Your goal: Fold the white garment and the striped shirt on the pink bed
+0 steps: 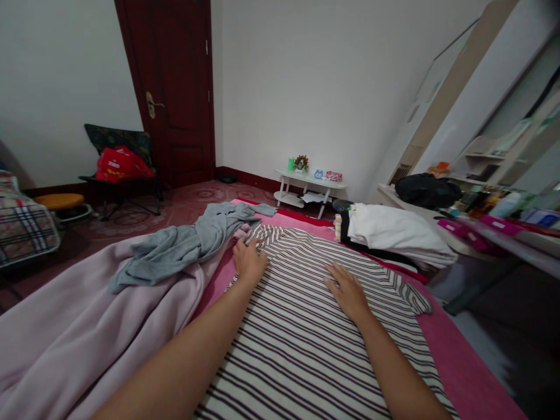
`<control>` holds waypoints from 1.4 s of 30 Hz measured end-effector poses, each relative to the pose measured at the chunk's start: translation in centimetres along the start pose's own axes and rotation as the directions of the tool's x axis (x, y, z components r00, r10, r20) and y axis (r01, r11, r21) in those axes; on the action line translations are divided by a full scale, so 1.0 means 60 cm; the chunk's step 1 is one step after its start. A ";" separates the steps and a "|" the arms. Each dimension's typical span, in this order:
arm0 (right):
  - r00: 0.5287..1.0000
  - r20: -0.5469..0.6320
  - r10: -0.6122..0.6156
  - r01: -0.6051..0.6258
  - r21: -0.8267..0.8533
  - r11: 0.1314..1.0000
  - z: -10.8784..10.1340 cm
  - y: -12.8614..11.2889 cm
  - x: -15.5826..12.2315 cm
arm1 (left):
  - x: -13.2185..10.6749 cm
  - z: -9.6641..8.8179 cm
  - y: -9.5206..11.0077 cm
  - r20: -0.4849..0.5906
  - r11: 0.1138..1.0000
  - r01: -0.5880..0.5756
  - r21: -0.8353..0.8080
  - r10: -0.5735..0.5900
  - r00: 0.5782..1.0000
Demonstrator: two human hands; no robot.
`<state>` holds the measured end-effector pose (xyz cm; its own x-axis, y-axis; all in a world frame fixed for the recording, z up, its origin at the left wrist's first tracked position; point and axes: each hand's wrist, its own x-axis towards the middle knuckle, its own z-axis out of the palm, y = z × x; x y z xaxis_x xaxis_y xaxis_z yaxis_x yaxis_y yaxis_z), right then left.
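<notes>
A black-and-white striped T-shirt lies spread out before me on a pink bed cover, its collar end away from me and one sleeve reaching out to the right. My left hand rests on the shirt's upper left edge, fingers slightly bent and apart. Further right, my right hand lies on the shirt's upper body with its fingers stretched out. Neither hand visibly grips the cloth. Part of the left sleeve is hidden by my left hand and forearm.
A crumpled grey garment lies on a pale pink garment or blanket at left. Folded clothes are stacked at the bed's far right. Beyond are a small white table, a chair with a red bag, and a cluttered desk.
</notes>
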<state>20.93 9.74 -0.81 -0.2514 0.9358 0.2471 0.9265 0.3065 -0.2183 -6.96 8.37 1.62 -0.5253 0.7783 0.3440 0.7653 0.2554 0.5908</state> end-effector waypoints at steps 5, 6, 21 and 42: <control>0.999 -0.038 -0.036 0.037 0.019 0.999 0.002 0.005 -0.001 | 0.020 -0.004 -0.015 0.030 0.996 0.076 -0.044 -0.075 0.997; 0.998 -0.043 -0.040 0.041 0.023 0.999 0.002 0.005 -0.001 | 0.024 -0.005 -0.017 0.053 0.994 0.097 -0.051 -0.095 0.994; 0.996 -0.066 -0.056 0.059 0.046 0.997 0.000 0.004 -0.005 | 0.052 -0.001 -0.035 0.217 0.979 0.080 -0.189 -0.038 0.975; 0.999 -0.038 -0.036 0.038 0.050 0.998 -0.005 0.000 -0.006 | 0.053 0.031 -0.020 0.323 0.667 0.228 -0.709 0.020 0.946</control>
<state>21.08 9.32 -0.64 -0.2737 0.9170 0.2901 0.9012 0.3498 -0.2557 -8.84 11.60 0.64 -0.3617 0.9268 0.1013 0.1266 -0.0588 0.9902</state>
